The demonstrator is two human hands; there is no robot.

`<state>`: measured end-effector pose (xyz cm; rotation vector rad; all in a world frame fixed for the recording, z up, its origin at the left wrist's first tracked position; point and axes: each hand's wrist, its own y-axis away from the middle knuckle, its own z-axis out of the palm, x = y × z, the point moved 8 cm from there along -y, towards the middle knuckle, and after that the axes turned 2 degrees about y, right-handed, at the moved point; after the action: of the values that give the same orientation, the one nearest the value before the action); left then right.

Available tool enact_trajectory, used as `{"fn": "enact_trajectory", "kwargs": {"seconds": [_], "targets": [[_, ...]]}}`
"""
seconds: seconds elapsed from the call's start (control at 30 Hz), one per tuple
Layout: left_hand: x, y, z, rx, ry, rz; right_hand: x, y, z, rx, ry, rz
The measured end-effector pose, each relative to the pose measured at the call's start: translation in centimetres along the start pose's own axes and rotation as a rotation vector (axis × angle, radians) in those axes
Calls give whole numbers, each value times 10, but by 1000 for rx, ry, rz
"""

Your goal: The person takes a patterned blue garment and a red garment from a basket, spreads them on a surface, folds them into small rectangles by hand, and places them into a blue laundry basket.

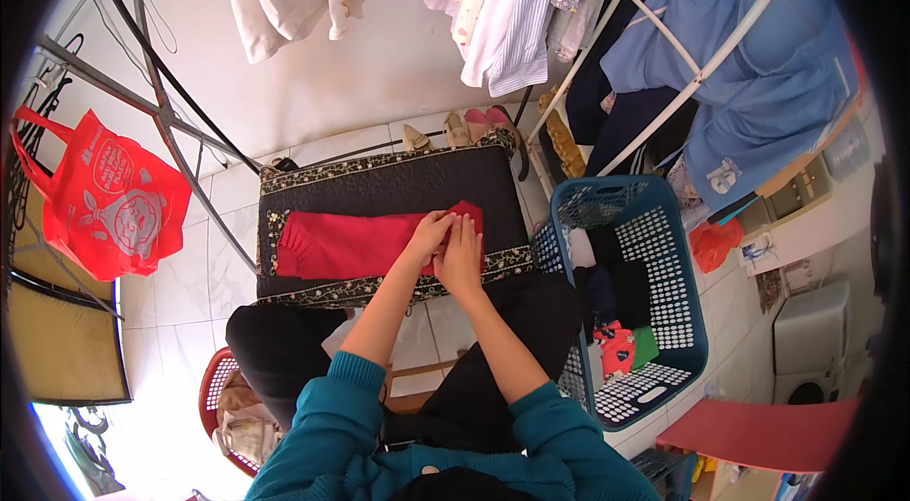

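Note:
A folded red garment (348, 241) lies lengthwise on a low, padded black surface (384, 177) with floral-embroidered borders. Its left end shows gathered or pleated cloth. At its right end my left hand (430, 234) and my right hand (459, 252) meet, fingers close together and touching the fabric. A corner of red cloth (468, 208) rises just beyond my right fingertips. My thumbs and the undersides of both hands are hidden, so whether they pinch the cloth or rest on it is unclear.
To the right stands a blue laundry basket (686, 288) with folded clothes inside. A red basket (210, 394) holding beige cloth sits at lower left. A red bag (114, 202) hangs on a metal rack (167, 117). Shirts (508, 17) hang ahead; shoes (455, 128) stand behind the padded surface.

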<state>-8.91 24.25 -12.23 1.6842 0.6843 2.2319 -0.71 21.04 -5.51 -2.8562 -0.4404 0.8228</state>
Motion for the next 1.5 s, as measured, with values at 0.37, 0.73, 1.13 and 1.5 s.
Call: {"fn": "enact_trajectory", "kwargs": {"seconds": [0.37,0.73,1.13,1.5], "targets": [[-8,-29,-9,-7,-232,223,52,-35,-26,193,-317,29],[25,63,25,321,-846,799,47,-58,18,-60,53,13],[14,66,23,283,-882,799,94,-16,11,-232,-356,565],[25,14,-10,96,-435,474,28,-18,-29,107,-167,150]]}}
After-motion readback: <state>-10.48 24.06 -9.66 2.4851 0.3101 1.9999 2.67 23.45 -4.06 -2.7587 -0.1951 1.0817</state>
